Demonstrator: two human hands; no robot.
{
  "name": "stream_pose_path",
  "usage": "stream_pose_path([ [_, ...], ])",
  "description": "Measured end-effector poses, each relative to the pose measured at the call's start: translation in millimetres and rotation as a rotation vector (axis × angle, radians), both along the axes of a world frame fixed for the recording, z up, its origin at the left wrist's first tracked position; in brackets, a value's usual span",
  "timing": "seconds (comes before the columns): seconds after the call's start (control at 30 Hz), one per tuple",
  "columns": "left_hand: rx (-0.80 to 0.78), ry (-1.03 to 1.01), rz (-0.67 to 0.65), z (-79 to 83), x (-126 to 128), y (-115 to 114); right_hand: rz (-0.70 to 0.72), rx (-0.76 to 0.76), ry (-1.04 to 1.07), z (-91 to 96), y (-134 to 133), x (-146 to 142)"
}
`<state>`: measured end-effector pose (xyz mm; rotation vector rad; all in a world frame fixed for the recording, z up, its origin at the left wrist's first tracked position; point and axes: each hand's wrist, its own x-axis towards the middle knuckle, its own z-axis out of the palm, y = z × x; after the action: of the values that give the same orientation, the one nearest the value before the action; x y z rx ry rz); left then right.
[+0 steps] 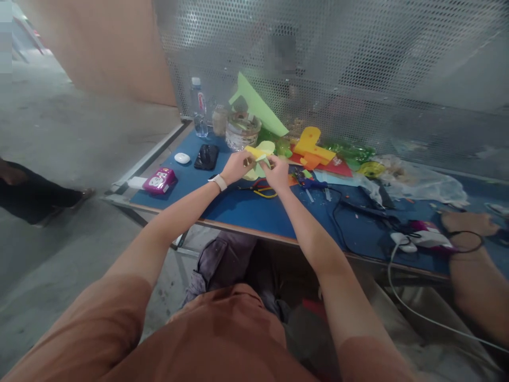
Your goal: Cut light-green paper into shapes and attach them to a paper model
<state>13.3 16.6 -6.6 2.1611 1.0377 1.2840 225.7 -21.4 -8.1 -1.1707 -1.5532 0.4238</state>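
Note:
Both my hands meet over the blue table, fingers closed on a yellow and pale green paper cutout (265,149) with rounded, petal-like lobes. My left hand (237,164) pinches its left side, a pale band around that wrist. On the right edge of the paper, my right hand (276,171) pinches a folded pale green bit. Some fingertips are hidden by the paper. Just beneath the hands lie scissors (264,192) with red and yellow handles. Right of them rests a blue glue gun (312,182) with its black cord.
Behind stand a water bottle (200,109), a tub (242,132) and a large green paper sheet (258,103). A black phone (207,157), white mouse (182,158) and purple tissue pack (159,181) lie left. Yellow cut pieces (312,146) and a plastic bag (425,183) lie right. A co-worker's hand (471,223) rests at far right.

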Motion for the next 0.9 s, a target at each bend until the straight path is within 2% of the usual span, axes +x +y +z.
stream_pose_path([
  [0.17, -0.021, -0.015, -0.003, -1.4, 2, 2, -0.001, 0.015, 0.010, -3.2, 1, 3],
  [0.23, -0.072, -0.081, 0.013, -3.1, 4, 2, 0.002, 0.032, 0.031, -5.9, 3, 4],
  [0.33, -0.256, -0.266, 0.014, -5.7, 10, 0, 0.028, 0.041, 0.105, -9.7, 8, 3],
  [0.4, -0.417, -0.361, -0.019, -5.9, 14, -3, 0.047, 0.016, 0.167, -10.7, 11, 1],
  [0.47, -0.511, -0.425, -0.042, -4.2, 18, -7, 0.049, -0.020, 0.209, -10.2, 12, -1],
  [0.67, -0.517, -0.574, 0.007, 0.4, 17, -11, 0.041, -0.053, 0.243, -9.3, 12, -7],
  [0.9, -0.451, -0.566, 0.004, -5.7, 12, -1, 0.074, -0.078, 0.242, -16.6, 15, -8],
])
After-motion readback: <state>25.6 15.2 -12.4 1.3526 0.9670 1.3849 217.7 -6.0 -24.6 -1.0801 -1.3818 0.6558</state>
